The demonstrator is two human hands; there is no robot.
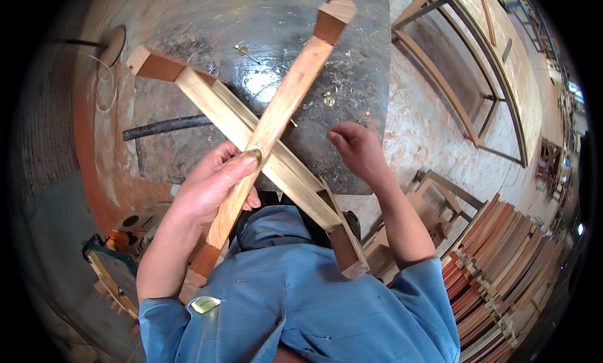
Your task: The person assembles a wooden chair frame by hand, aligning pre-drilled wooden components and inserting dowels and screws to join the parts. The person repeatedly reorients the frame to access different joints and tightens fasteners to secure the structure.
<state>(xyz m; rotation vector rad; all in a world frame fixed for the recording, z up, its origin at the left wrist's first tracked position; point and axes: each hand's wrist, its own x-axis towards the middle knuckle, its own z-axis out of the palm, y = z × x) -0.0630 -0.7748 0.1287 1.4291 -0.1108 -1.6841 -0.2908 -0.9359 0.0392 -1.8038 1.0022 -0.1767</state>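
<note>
Two wooden bars cross in an X in front of me, one pale wood frame piece [294, 181] beneath an orange-brown bar [289, 99]. Their ends carry darker angled blocks. My left hand [217, 181] grips the X near its crossing, thumb pressed by a round brass-coloured fitting [255, 152] on the upper bar. To the right of the X, my right hand [361, 150] is raised over the tabletop, apart from the wood, its fingers curled closed. Whatever is inside them, if anything, is hidden. Small brass-coloured hardware [329, 100] lies on the dark table beyond that hand.
A worn dark tabletop [188, 23] lies under the X, with another brass-coloured piece [242, 50] and a black bar [166, 127] on it. Right of it stand a large framed panel [440, 80] and a stack of wooden strips [502, 250]. A wooden frame [449, 196] stands near my right elbow.
</note>
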